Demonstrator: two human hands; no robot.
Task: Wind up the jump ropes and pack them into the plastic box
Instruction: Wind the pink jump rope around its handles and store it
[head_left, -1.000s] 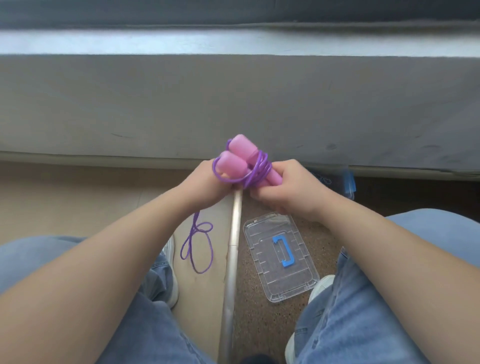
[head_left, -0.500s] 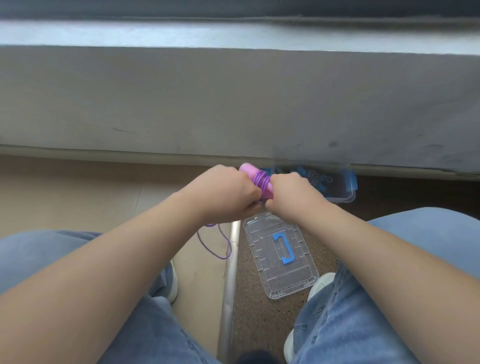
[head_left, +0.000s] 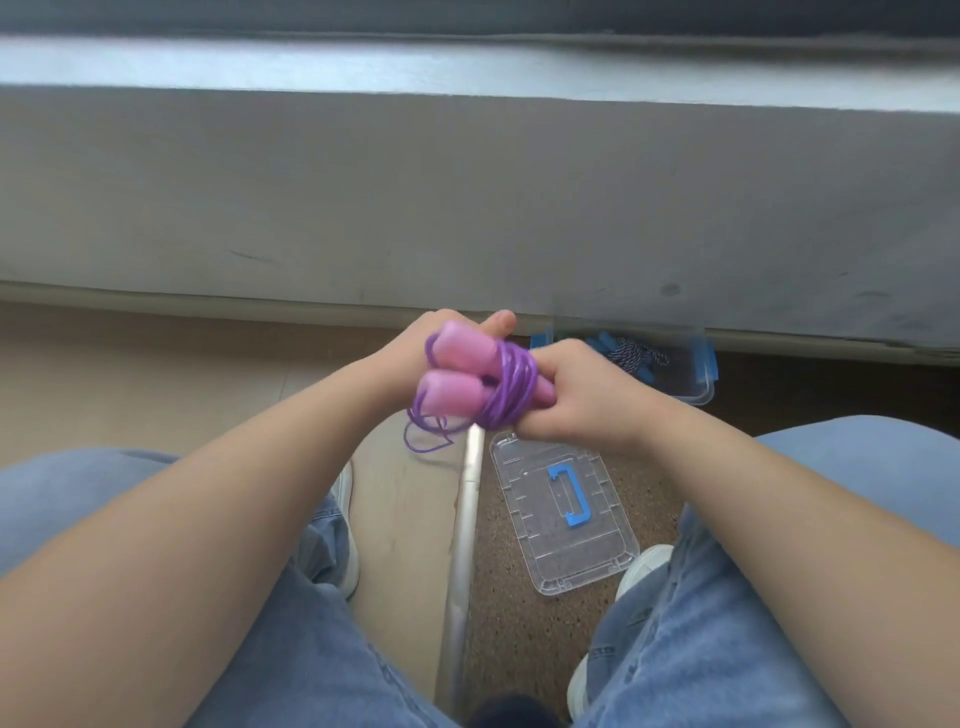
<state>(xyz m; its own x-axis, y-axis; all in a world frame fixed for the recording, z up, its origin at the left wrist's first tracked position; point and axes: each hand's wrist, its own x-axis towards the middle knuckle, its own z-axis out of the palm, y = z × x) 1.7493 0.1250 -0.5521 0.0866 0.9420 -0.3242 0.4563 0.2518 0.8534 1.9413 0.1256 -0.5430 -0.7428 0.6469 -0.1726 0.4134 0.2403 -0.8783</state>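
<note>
A jump rope with two pink handles (head_left: 457, 374) and purple cord (head_left: 511, 395) wound around them is held in front of me above the floor. My right hand (head_left: 582, 395) grips the far ends of the handles. My left hand (head_left: 415, 358) is behind the handles and holds the cord; a short loose loop (head_left: 426, 439) hangs below. The clear plastic box (head_left: 696, 374) with blue latches stands on the floor by the wall, holding a blue-handled rope with striped cord (head_left: 631, 353). Its clear lid (head_left: 563, 514) with a blue handle lies flat between my feet.
A grey wall (head_left: 467, 197) with a ledge runs across ahead. A metal floor strip (head_left: 462, 545) divides the beige floor from the brown speckled floor. My knees in blue jeans and white shoes (head_left: 639, 566) flank the lid.
The hands rose again from low near the box, and the pink handles now show. More cord is wound on; the hanging loop is much shorter than a second ago.
</note>
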